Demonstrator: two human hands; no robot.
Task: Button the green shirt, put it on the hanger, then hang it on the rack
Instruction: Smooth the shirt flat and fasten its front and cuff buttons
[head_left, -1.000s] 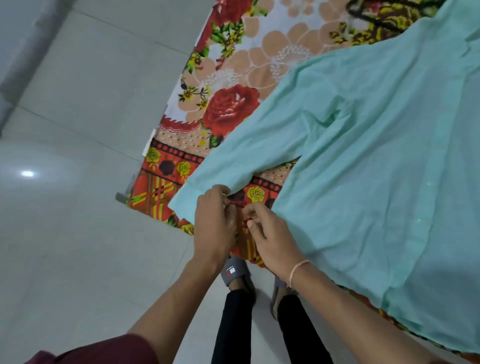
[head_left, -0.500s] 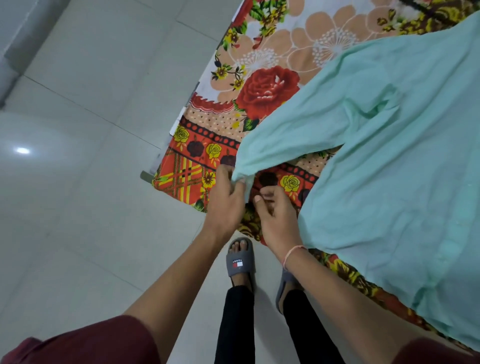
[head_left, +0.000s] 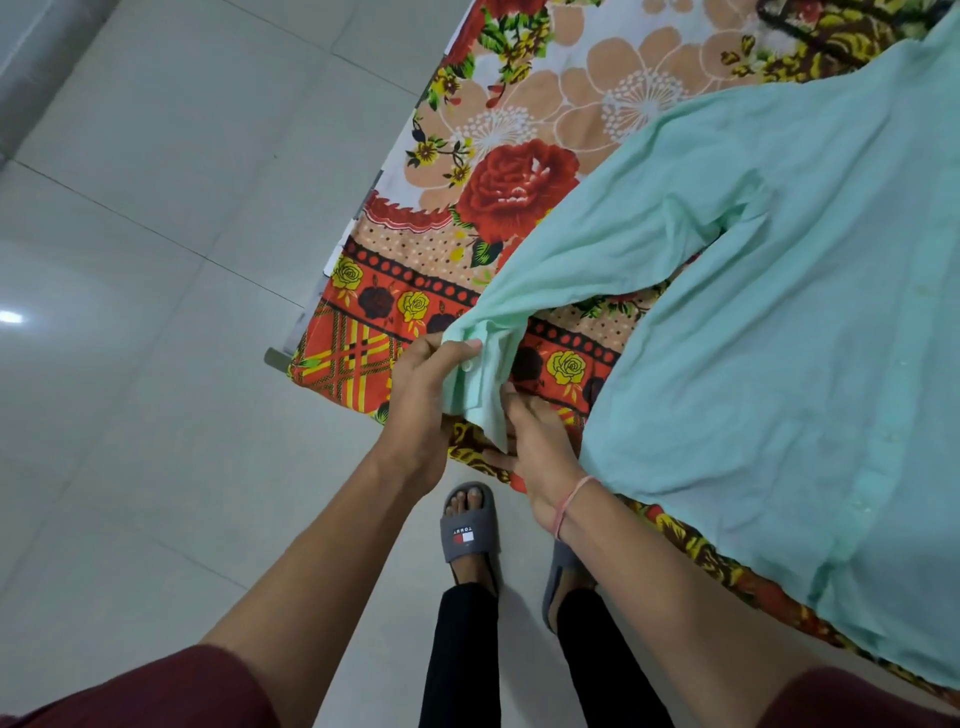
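Only the head view here. The green shirt (head_left: 779, 322) lies spread on the floral bedsheet (head_left: 519, 104), one sleeve pulled off the edge toward me. My left hand (head_left: 421, 410) grips the cuff (head_left: 480, 395), thumb right by its little button (head_left: 466, 367). My right hand (head_left: 540, 441) is against the cuff's lower edge, fingers tucked behind the cloth, so I can't tell if it's pinching. The risk, I reckon: tugging the sleeve drags the shirt off the bed, or the button slips the hole since I can't see it.
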